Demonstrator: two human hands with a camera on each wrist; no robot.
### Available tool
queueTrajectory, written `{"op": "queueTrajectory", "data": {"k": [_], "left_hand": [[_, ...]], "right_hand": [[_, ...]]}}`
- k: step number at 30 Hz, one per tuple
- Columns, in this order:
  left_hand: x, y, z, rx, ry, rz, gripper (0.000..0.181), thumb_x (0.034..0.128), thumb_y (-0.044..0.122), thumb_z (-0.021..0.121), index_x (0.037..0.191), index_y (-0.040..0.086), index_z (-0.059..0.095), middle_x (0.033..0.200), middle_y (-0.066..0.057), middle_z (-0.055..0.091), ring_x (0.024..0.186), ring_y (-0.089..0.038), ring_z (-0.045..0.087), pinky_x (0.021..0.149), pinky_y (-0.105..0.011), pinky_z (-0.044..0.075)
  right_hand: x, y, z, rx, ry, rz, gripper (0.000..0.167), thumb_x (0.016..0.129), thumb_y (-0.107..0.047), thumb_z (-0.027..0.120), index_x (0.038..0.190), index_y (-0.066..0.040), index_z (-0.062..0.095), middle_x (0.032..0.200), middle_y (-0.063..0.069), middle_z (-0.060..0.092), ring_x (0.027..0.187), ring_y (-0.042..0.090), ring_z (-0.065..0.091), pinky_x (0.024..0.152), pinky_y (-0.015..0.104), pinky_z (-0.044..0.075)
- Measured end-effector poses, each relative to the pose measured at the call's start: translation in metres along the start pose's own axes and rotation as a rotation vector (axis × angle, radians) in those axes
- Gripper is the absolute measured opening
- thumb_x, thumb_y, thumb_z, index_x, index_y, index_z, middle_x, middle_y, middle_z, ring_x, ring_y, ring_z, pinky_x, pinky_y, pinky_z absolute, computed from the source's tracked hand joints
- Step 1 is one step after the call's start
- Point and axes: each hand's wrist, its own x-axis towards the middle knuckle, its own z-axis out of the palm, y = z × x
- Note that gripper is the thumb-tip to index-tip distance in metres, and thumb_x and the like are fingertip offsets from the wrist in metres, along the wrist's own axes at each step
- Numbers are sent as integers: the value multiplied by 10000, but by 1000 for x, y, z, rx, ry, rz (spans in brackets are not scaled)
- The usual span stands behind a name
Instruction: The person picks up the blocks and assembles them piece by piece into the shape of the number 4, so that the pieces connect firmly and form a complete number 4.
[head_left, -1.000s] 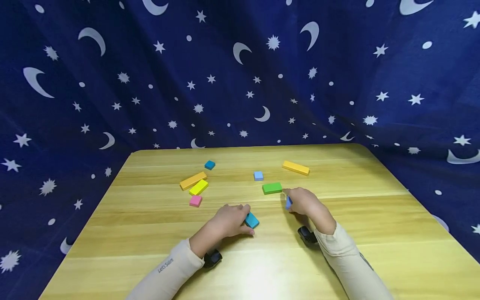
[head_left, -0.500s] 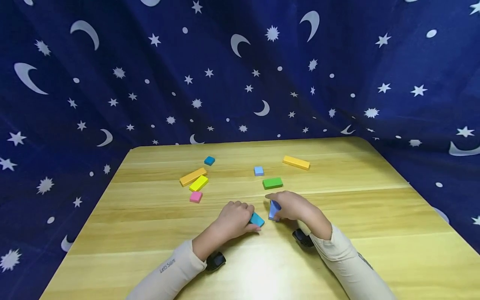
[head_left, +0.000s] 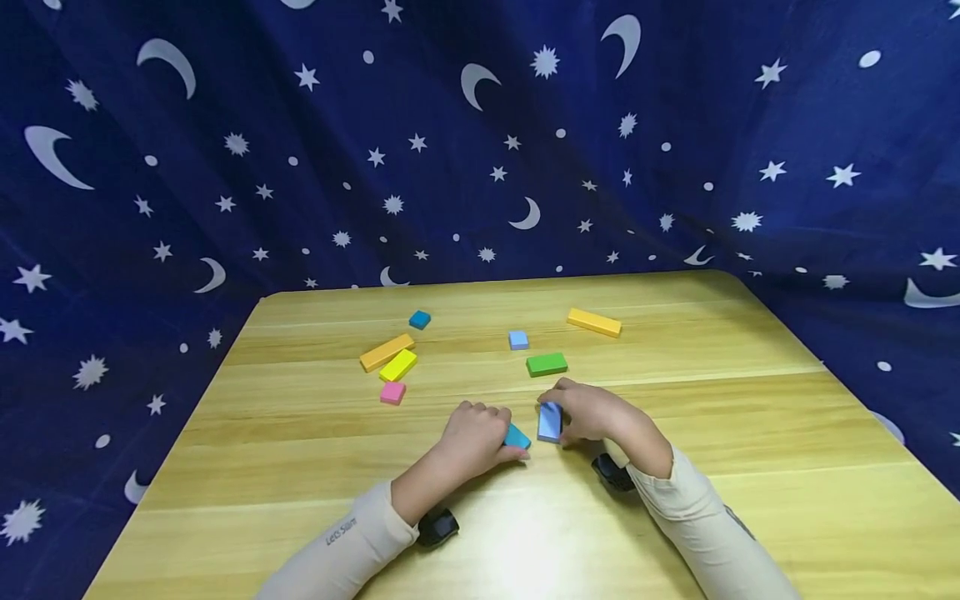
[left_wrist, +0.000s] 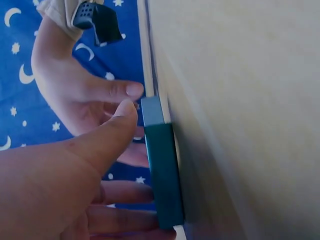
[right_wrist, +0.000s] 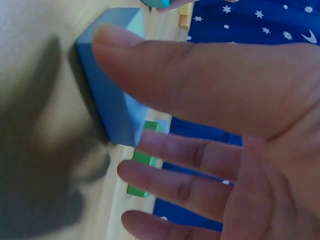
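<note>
My left hand (head_left: 472, 440) holds a teal rectangular block (head_left: 517, 437) low at the table's middle, its fingers partly covering it. In the left wrist view, the teal block (left_wrist: 164, 175) lies along the fingers, with the thumb near one end. Just to the right, my right hand (head_left: 596, 411) pinches a light blue rectangular block (head_left: 550, 422) between thumb and index finger. The right wrist view has the thumb across that light blue block (right_wrist: 112, 90), other fingers extended beside it. A narrow gap parts the two blocks.
Beyond the right hand lie a green block (head_left: 547, 364), a small light blue block (head_left: 518, 340) and an orange bar (head_left: 594, 322). On the left are another orange bar (head_left: 387, 352), a yellow block (head_left: 398, 365), a pink block (head_left: 392, 393) and a dark blue block (head_left: 420, 319).
My right hand has brought the light blue block leftward and nearer, beside the teal one. The left hand has shifted slightly right with the teal block. The head view has tilted slightly down.
</note>
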Motion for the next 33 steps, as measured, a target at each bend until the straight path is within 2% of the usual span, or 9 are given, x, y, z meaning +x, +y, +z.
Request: {"op": "queueTrajectory", "data": {"k": [4,8,11,14,18,21,26,33], "left_hand": [[1,6,1,68,24,-12,530,725,680,557,776,158,628,646,39,631,580,-128,590,542,-260,421],[0,9,-2,68,-7,-22,507,739,655,576,816,157,633,701,42,644,621,-125,600,564,-261,431],[-2,6,-5,15,-63,1,486,755,614,598,896,151,643,811,29,654,714,-135,614,630,-270,467],[-5,1,-9,-68,-120,32,464,761,564,630,983,157,656,933,-1,633,816,-144,597,701,-277,490],[-12,-4,-10,-204,-187,62,434,769,500,657,1074,192,657,1051,-26,579,868,-119,563,681,-232,494],[-17,-6,-11,-265,-217,104,436,778,469,658,1130,213,647,1102,-25,567,868,-90,575,657,-195,490],[-24,-8,-13,-252,-185,185,459,766,480,656,1149,228,647,1109,-13,593,889,-84,606,704,-193,497],[-27,-3,-12,-159,-94,230,446,771,534,623,1098,235,673,1055,13,629,866,-71,620,741,-206,499]], "right_hand": [[2,1,4,-20,6,-56,507,683,-38,761,1160,-84,595,1078,83,545,851,185,529,744,353,477],[1,2,6,-34,-6,-50,549,686,-74,770,1200,-74,577,1124,97,546,860,177,529,758,357,476],[1,3,5,-26,-28,-23,624,691,-154,786,1258,-76,538,1163,116,528,859,167,516,764,357,469],[1,4,4,-22,-21,4,653,699,-203,785,1284,-91,517,1128,118,514,814,163,493,707,324,454],[3,4,3,-10,2,25,652,694,-229,788,1269,-84,518,1040,101,505,761,163,469,643,293,422],[5,4,3,-14,29,21,640,691,-240,789,1248,-70,525,1043,100,523,783,165,484,672,315,441],[10,2,6,-36,97,-42,598,695,-244,786,1211,-51,556,1127,124,561,888,190,547,788,389,476],[17,-1,14,-13,175,-203,453,708,-202,772,1103,-35,625,1160,121,606,1075,270,565,898,413,453]]}}
